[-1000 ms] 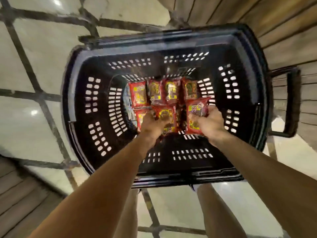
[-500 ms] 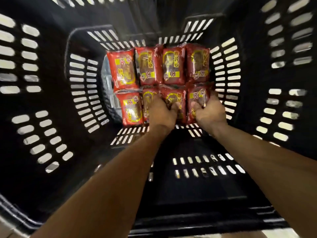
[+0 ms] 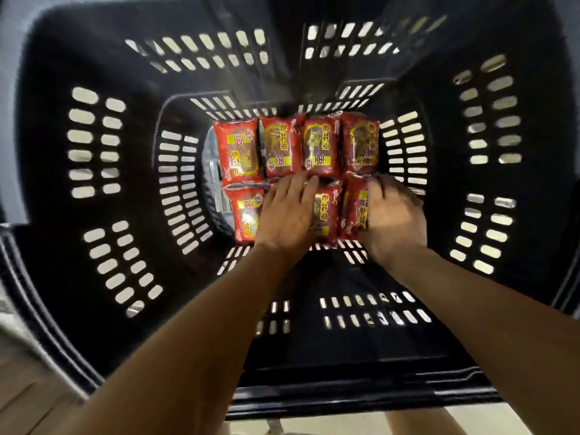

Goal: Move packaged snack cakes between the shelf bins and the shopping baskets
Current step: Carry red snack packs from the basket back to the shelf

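Red snack cake packs with yellow labels lie in two rows on the floor of a black shopping basket (image 3: 53, 215). The back row (image 3: 317, 147) holds several packs side by side. My left hand (image 3: 287, 211) lies flat with straight fingers on a front-row pack, hiding most of it. To its left sits another front pack (image 3: 246, 215), and one more (image 3: 324, 211) shows between my hands. My right hand (image 3: 392, 218) rests with extended fingers on the rightmost front pack (image 3: 354, 211), covering its right side.
The basket's slotted walls rise steeply on all sides around my forearms. A strip of bare basket floor (image 3: 345, 277) lies in front of the packs. Pale floor (image 3: 408, 422) shows below the near rim.
My hands lowered two packs into the front row, then uncurled from gripping them to lying flat on them. The camera moved closer into the basket.
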